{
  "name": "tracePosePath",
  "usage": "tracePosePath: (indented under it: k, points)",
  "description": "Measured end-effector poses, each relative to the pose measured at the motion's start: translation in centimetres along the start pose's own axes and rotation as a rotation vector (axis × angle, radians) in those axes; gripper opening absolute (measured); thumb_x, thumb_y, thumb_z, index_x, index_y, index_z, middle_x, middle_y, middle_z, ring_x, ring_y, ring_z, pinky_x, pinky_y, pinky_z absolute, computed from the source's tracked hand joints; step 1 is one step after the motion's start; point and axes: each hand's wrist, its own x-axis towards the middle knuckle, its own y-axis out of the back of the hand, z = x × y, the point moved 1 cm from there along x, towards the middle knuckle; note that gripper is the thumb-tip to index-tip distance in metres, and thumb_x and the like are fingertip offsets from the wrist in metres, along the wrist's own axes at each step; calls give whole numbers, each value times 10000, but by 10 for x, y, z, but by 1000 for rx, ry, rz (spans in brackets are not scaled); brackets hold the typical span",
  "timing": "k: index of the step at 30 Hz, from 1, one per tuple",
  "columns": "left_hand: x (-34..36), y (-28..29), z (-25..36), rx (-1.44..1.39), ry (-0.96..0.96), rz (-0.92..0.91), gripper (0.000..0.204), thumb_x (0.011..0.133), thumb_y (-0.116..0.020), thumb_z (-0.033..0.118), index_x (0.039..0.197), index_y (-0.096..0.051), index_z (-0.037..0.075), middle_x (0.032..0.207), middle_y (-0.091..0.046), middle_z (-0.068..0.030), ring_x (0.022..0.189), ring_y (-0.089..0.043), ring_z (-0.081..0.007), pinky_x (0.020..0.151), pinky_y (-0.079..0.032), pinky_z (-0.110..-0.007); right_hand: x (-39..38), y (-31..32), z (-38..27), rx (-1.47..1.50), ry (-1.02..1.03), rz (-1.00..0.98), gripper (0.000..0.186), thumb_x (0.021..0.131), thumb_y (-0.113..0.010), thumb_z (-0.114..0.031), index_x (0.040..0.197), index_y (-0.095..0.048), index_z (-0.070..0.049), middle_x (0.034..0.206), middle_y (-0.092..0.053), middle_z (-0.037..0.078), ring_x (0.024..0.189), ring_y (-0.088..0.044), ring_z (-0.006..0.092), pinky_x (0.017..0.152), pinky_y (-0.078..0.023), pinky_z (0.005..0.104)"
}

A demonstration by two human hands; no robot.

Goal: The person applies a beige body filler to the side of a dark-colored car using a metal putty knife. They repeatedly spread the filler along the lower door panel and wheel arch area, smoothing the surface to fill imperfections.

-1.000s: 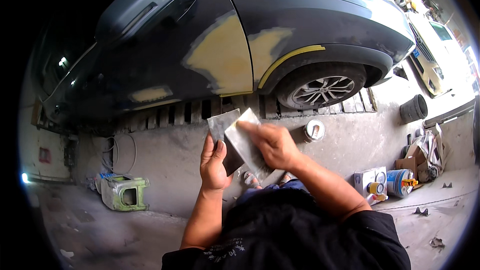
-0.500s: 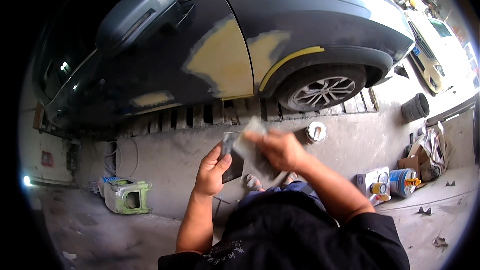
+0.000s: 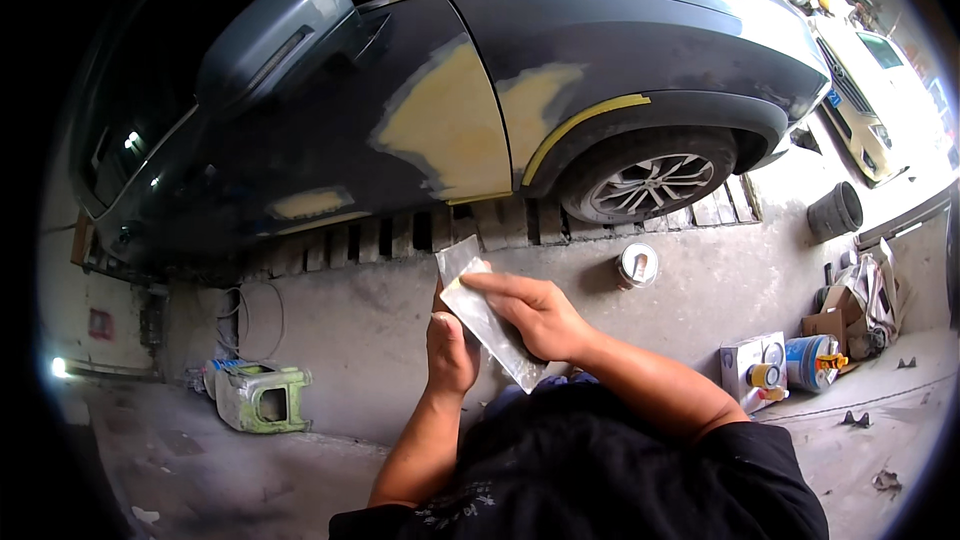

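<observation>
A white box (image 3: 748, 365) and a blue tin (image 3: 806, 362) stand on the concrete at my right, a round can (image 3: 637, 264) nearer the wheel. My left hand (image 3: 450, 352) is closed around a flat grey metal spreader (image 3: 487, 323) before my chest. My right hand (image 3: 532, 315) lies pressed across its smooth blade, fingers together.

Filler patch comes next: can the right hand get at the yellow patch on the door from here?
Probably yes, with a reach. Open air lies between the right hand and the patch, but that hand is on the spreader.
</observation>
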Motion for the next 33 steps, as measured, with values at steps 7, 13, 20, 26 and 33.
tracePosePath:
  k: [7,13,20,26,33]
  points:
    - [5,0,-17,-44,-16,154,569,1029,-366,402,1423,-349,-9,1388,-469,-128,1250,-472,-185,1022,-388,-333,-6,-25,-1,326,-74,125,354,991,-441,-79,1321,-535,7,1167,-616,50,1009,-574,98,897,-460,237]
    - [7,2,8,244,96,100,553,1043,-341,389,1423,-361,-12,1361,-500,-120,1235,-482,-181,1032,-381,-312,1,-17,-15,485,-215,183,361,988,-449,-86,1328,-531,4,1229,-602,64,1106,-543,110,962,-416,242]
    - [10,10,11,152,166,-26,552,1034,-408,353,1456,-347,2,1368,-505,-87,1215,-485,-163,1031,-367,-300,1,-10,-1,380,-109,252,365,993,-441,-91,1338,-520,-1,1232,-599,88,1102,-545,125,964,-416,259]
    - [7,13,12,120,168,-67,544,1032,-422,338,1452,-353,-1,1355,-512,-77,1181,-486,-144,1028,-368,-302,2,-7,14,239,-3,288,364,1000,-410,-84,1340,-513,-4,1116,-628,88,942,-602,129,867,-481,250]
    - [13,10,26,52,179,-56,534,1044,-364,336,1458,-335,0,1287,-547,-48,1059,-532,-112,933,-438,-273,-10,-6,11,-102,73,248,324,968,-474,-56,1272,-574,-12,1166,-648,132,1128,-574,167,981,-417,280]
